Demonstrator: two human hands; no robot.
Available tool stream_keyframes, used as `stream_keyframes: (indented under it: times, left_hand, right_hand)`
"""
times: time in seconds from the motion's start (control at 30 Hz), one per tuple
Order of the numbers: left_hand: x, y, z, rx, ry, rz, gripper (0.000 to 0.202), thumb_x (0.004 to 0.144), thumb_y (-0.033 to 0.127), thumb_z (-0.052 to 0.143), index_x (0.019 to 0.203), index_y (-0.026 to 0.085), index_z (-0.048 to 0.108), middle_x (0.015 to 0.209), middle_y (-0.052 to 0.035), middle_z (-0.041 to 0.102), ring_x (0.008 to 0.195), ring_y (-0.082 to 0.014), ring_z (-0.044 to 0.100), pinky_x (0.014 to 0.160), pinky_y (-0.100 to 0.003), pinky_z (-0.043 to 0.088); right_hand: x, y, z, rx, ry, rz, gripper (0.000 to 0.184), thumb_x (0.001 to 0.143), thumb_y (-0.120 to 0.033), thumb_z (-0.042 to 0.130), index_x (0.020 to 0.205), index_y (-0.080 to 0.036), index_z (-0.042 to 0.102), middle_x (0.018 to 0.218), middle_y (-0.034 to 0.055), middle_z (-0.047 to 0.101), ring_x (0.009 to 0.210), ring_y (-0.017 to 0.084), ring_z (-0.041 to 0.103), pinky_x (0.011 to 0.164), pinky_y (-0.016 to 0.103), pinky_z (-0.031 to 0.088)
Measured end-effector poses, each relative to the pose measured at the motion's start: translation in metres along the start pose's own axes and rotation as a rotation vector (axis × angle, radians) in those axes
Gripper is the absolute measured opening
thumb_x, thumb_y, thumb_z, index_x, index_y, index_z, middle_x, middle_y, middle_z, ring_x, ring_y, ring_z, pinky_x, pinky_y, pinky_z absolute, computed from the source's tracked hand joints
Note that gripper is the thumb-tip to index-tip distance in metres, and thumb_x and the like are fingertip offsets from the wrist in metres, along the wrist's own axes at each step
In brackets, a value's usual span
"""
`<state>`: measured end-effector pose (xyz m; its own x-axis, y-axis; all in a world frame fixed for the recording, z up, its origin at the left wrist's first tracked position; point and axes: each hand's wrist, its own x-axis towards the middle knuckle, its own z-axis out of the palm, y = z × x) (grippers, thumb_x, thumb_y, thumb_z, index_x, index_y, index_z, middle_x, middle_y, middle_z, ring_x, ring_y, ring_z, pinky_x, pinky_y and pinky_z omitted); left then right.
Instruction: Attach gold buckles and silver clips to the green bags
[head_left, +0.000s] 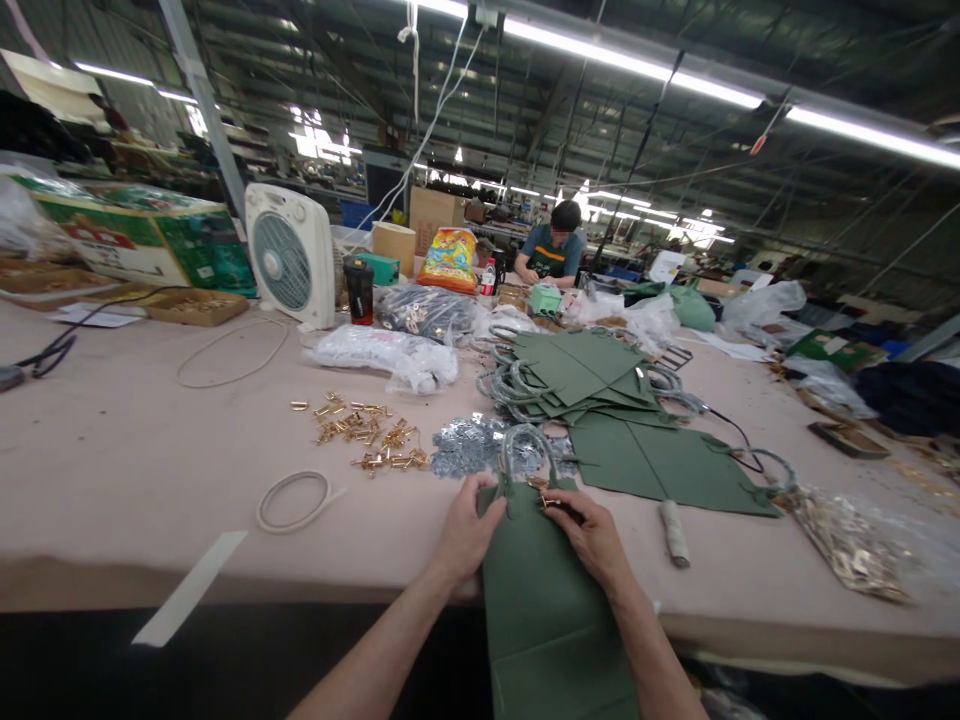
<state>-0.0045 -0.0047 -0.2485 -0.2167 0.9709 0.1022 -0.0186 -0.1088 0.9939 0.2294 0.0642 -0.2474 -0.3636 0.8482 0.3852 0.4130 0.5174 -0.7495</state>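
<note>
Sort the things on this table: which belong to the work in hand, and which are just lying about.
Likely in the job:
- green piece, left hand at its edge
- gold fitting in right hand
- loose gold fittings
- silvery metal pieces
- stacked green pieces

Probably just lying about:
- fan
- dark tumbler
- red-labelled bottle
- colourful packet

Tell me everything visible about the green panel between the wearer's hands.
The green panel looks like smooth, leather-like sheet, creased across its lower part. A looped handle stands at its far end. It lies partly on the table, running over the near edge and out of the picture. The left hand grips its far left corner; the right holds a gold-coloured piece at its far right.
</note>
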Motion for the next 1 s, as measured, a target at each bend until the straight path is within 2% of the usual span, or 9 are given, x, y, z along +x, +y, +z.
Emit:
stream_keyframes:
  times: [0.27,0.67,0.87,1.0]
  left_hand:
    - [-0.001,0.001,0.001,-0.008,0.01,-0.002,0.022,0.088,0.035,0.068,0.101,0.02,0.059,0.097,-0.0021,0.067,0.09,-0.0189,0.063,0.08,-0.029,0.048]
    - [-0.001,0.0,0.002,-0.108,-0.022,-0.044,0.027,0.085,0.039,0.073,0.099,0.02,0.059,0.091,-0.0002,0.068,0.083,-0.0168,0.064,0.075,-0.026,0.05]
    - [-0.002,0.009,0.003,-0.193,0.011,-0.113,0.036,0.076,0.041,0.081,0.098,0.02,0.061,0.085,-0.0004,0.069,0.078,-0.0174,0.066,0.072,-0.027,0.052]
    - [-0.005,0.015,0.009,-0.353,0.003,-0.207,0.051,0.066,0.033,0.088,0.107,0.02,0.06,0.086,-0.0008,0.073,0.076,-0.0183,0.068,0.069,-0.028,0.054]
  right_hand:
    - [0.001,0.001,-0.002,-0.002,-0.052,-0.096,0.018,0.097,-0.035,0.067,0.109,-0.027,0.077,0.114,0.0075,0.077,0.11,0.025,0.071,0.102,0.042,0.056]
    - [0.002,-0.004,0.002,-0.114,-0.102,-0.159,0.02,0.102,-0.032,0.058,0.111,-0.026,0.075,0.114,0.0087,0.074,0.109,0.024,0.07,0.098,0.038,0.057]
    - [0.003,-0.007,0.0,-0.137,-0.104,-0.192,0.023,0.102,-0.034,0.057,0.112,-0.026,0.076,0.11,0.0089,0.076,0.105,0.025,0.072,0.095,0.039,0.06]
    - [0.0,-0.012,-0.001,-0.183,-0.084,-0.216,0.025,0.103,-0.031,0.054,0.118,-0.026,0.074,0.114,0.0089,0.075,0.107,0.025,0.072,0.095,0.039,0.06]
